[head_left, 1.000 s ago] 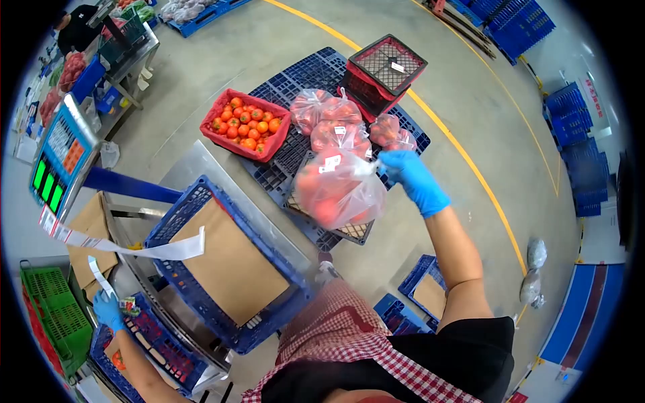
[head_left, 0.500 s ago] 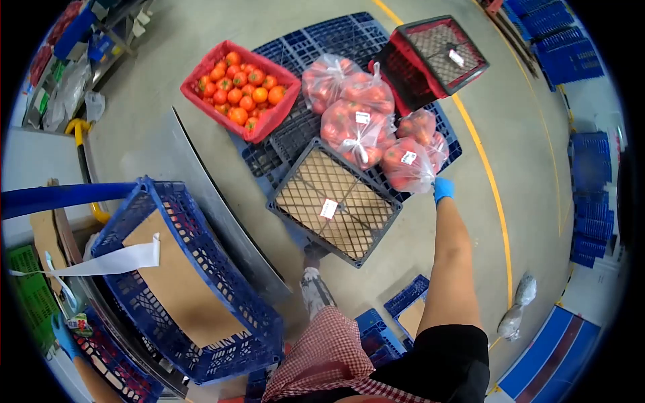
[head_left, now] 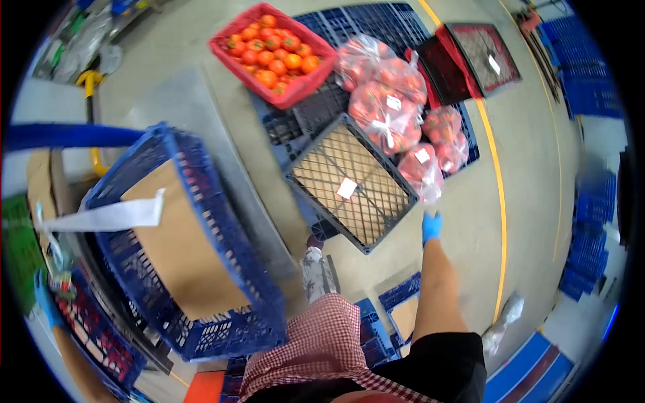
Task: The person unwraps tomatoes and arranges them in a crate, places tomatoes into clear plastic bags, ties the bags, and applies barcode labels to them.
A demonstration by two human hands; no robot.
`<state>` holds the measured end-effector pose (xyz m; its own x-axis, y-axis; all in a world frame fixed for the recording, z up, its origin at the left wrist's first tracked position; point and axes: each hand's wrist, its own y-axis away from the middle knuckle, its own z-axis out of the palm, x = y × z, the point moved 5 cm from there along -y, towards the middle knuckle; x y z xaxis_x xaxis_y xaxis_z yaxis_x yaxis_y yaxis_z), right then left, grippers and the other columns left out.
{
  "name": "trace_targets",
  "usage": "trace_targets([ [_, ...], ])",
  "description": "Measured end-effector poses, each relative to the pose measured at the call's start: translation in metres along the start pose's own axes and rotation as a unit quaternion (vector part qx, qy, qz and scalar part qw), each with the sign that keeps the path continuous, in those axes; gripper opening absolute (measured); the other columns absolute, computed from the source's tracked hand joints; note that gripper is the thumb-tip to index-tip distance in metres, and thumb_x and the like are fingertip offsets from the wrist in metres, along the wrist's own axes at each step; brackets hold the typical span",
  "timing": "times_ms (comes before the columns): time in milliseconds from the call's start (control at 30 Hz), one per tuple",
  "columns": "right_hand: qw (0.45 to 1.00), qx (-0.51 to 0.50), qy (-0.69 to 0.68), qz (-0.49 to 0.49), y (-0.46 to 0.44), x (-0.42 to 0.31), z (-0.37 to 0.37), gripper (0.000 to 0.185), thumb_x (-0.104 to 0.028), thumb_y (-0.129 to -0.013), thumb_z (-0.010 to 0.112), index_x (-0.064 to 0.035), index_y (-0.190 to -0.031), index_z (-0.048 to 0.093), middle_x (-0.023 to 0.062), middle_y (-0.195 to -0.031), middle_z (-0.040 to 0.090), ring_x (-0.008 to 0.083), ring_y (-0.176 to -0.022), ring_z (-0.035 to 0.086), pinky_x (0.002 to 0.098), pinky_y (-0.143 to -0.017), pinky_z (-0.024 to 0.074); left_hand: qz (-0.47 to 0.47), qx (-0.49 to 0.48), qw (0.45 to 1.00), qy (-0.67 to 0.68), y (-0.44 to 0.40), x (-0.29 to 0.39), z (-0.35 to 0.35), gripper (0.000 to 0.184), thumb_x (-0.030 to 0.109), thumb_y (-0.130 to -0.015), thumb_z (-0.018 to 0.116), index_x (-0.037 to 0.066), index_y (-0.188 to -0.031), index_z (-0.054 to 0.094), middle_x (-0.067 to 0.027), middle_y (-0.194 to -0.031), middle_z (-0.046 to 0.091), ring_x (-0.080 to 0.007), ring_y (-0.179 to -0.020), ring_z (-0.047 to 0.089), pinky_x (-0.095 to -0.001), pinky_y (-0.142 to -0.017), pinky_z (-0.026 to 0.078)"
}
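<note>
Right hand (head_left: 431,228) is off the bag: fingers slightly apart, nothing in them, with a small gap to the bag's gathered neck. Half a second ago my glove was right at that neck; a second ago I had the bag up in the air over the upturned black crate (head_left: 366,201). Now the tomato bag (head_left: 419,176), white label up, sits at the near edge of the blue pallet (head_left: 363,19), beside that crate and next to the other bagged tomatoes (head_left: 383,111). The crate, mostly covered by the bag a second ago, now shows whole, label on its lattice. Left hand (head_left: 44,299) is out at far left, by a small printed packet (head_left: 62,285) and a blue crate with red contents (head_left: 101,329); can't tell if it's holding anything. White paper strip (head_left: 107,213) still hangs across the blue crate with cardboard (head_left: 208,201). Red-lined crate of loose tomatoes (head_left: 295,94) is still at the pallet's left. View has shifted: pallet load sits higher and further right than half a second ago.
</note>
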<state>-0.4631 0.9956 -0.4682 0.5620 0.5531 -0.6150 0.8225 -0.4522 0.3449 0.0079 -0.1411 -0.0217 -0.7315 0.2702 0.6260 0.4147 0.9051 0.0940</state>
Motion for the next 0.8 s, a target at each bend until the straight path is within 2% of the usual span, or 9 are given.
trace_targets([
  [67,0.949,-0.09,0.297,-0.049,0.071,0.006,0.01,0.031,-0.024,-0.081,0.055,0.0003,-0.1,0.061,0.0219,-0.095,0.063,0.0313,-0.091,0.061,0.0421,-0.077,0.0482,0.025,0.023,0.999,-0.018,0.015,0.019,0.025,0.043,0.023,-0.09,0.049,-0.001,-0.126,0.048,-0.0127,-0.126,0.05,-0.0205,-0.113,0.048,-0.0321,-0.097,0.037],
  [133,0.898,-0.291,0.283,-0.171,0.116,0.09,0.058,0.019,-0.02,-0.08,0.054,-0.0028,-0.081,0.061,0.0141,-0.07,0.061,0.021,-0.06,0.058,0.0365,-0.054,0.0459,0.074,0.024,0.997,-0.014,0.018,0.037,0.045,0.042,0.021,-0.089,0.054,-0.004,-0.123,0.051,-0.0123,-0.117,0.056,-0.0187,-0.105,0.053,-0.0288,-0.091,0.041],
  [167,0.91,-0.368,0.187,-0.037,0.173,0.066,0.061,0.017,-0.018,-0.081,0.055,-0.0033,-0.085,0.062,0.0117,-0.07,0.062,0.0188,-0.057,0.058,0.0339,-0.052,0.0456,0.061,0.037,0.997,0.02,0.033,0.06,0.061,0.043,0.023,-0.088,0.056,-0.004,-0.121,0.052,-0.0124,-0.115,0.058,-0.018,-0.101,0.055,-0.0276,-0.09,0.042],
  [333,0.864,-0.492,0.057,0.09,0.4,0.007,0.066,0.024,-0.018,-0.084,0.056,-0.0042,-0.103,0.063,0.0087,-0.086,0.066,0.0169,-0.075,0.063,0.0275,-0.06,0.0439,0.134,0.084,0.982,0.104,0.08,0.112,0.069,0.033,0.028,-0.087,0.052,-0.001,-0.1,0.062,-0.0083,-0.09,0.062,-0.0166,-0.081,0.056,-0.0316,-0.074,0.046],
  [400,0.867,-0.493,0.051,0.057,0.459,0.021,0.057,0.026,-0.018,-0.083,0.056,-0.0059,-0.105,0.062,0.0068,-0.087,0.066,0.0169,-0.074,0.063,0.027,-0.059,0.0441,0.401,0.112,0.89,0.186,0.11,0.136,0.053,0.026,0.019,-0.084,0.054,-0.002,-0.096,0.062,-0.0078,-0.082,0.062,-0.0161,-0.077,0.056,-0.0329,-0.073,0.046],
  [500,0.88,-0.459,0.083,0.09,0.556,0.021,0.016,0.023,-0.019,-0.082,0.056,-0.0076,-0.1,0.065,0.0076,-0.091,0.067,0.0169,-0.079,0.064,0.029,-0.063,0.0483,0.207,-0.097,0.93,0.286,0.171,0.13,-0.015,0.028,0.016,-0.08,0.06,-0.002,-0.101,0.06,-0.0132,-0.091,0.063,-0.0165,-0.086,0.058,-0.032,-0.079,0.047],
  [633,0.843,-0.507,0.172,0.036,0.635,0.034,0.009,0.022,-0.018,-0.082,0.055,-0.0066,-0.098,0.065,0.0072,-0.087,0.066,0.0164,-0.074,0.063,0.0277,-0.06,0.0469,0.446,0.019,0.893,0.066,0.315,0.078,-0.173,0.026,0.012,-0.083,0.06,0.0,-0.106,0.06,-0.013,-0.112,0.058,-0.0214,-0.105,0.055,-0.034,-0.092,0.041],
  [700,0.827,-0.522,0.209,0.008,0.656,0.025,0.008,0.021,-0.017,-0.082,0.055,-0.0061,-0.098,0.065,0.007,-0.086,0.066,0.0161,-0.072,0.062,0.0271,-0.058,0.0462,0.392,0.182,0.9,0.063,0.322,0.002,-0.236,0.025,0.01,-0.08,0.062,0.003,-0.104,0.061,-0.0106,-0.108,0.06,-0.0195,-0.104,0.055,-0.0321,-0.09,0.043],
  [800,0.803,-0.54,0.25,-0.039,0.675,0.004,0.012,0.02,-0.016,-0.082,0.054,-0.0054,-0.096,0.065,0.0067,-0.083,0.066,0.0158,-0.068,0.062,0.0261,-0.056,0.0452,-0.029,0.325,0.877,0.352,0.318,-0.198,-0.235,0.022,0.011,-0.087,0.057,-0.001,-0.106,0.06,-0.0072,-0.106,0.059,-0.0146,-0.096,0.055,-0.0279,-0.087,0.043],
])
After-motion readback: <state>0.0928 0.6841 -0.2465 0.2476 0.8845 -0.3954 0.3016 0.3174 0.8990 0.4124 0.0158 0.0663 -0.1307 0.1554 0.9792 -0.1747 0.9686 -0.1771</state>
